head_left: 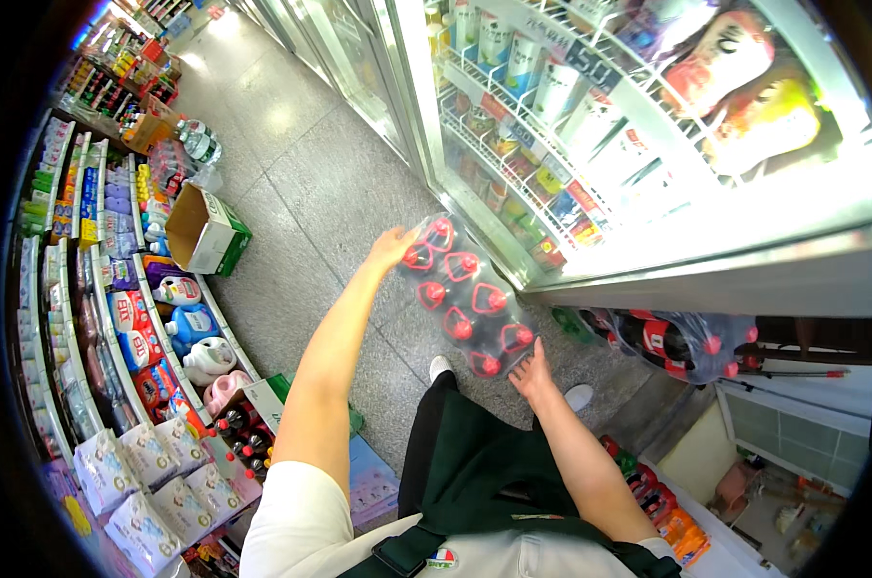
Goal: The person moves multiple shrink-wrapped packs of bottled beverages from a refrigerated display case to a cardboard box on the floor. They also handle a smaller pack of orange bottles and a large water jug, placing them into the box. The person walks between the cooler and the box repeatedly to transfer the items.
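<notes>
A shrink-wrapped pack of dark soda bottles with red caps and red carry rings is held between my two hands, caps facing up, above the floor. My left hand grips its far left end, and my right hand has the near right end. The fingers curl partly out of sight at the pack's sides. Right beside the pack stands a lit glass-fronted fridge with wire shelves of drinks.
At right, another wrapped pack of dark bottles lies by the fridge. An open cardboard box stands on the tiled floor to the left. Shelves hold detergent bottles and white tissue packs. My shoe shows below the pack.
</notes>
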`<state>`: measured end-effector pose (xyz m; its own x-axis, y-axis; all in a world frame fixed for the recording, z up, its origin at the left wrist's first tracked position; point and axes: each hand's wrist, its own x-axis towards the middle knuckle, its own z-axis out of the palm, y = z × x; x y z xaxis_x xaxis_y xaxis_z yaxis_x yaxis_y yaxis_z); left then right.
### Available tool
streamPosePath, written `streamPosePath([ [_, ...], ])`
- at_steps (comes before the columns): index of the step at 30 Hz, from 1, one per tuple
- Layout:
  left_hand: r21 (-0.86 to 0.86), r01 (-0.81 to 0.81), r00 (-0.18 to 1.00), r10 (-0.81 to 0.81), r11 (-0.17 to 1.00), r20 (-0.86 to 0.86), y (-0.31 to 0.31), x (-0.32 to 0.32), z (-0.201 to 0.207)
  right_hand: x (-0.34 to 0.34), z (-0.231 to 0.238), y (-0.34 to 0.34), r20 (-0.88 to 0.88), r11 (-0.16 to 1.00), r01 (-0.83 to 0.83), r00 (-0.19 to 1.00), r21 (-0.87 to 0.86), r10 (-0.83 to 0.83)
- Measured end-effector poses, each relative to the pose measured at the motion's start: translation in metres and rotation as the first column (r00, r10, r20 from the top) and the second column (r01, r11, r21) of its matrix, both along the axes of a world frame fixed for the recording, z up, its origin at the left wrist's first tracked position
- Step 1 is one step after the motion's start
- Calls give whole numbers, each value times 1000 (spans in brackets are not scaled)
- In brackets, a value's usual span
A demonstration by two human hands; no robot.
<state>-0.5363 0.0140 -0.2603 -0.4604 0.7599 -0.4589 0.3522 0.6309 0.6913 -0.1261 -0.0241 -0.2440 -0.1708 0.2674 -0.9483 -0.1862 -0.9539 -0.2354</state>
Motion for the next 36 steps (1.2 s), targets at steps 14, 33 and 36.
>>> streamPosePath([
  [14,-217,291,956,-274,932,106,86,5,-30,-32,-53,5,131,968,166,973,187,-192],
  [33,-179,145,957,-184,973,-222,-56,154,57,116,-88,-10,55,971,-40,998,235,27],
  [36,-210,53,968,-102,976,-231,-97,196,58,163,-83,-24,83,984,-13,997,180,-1],
])
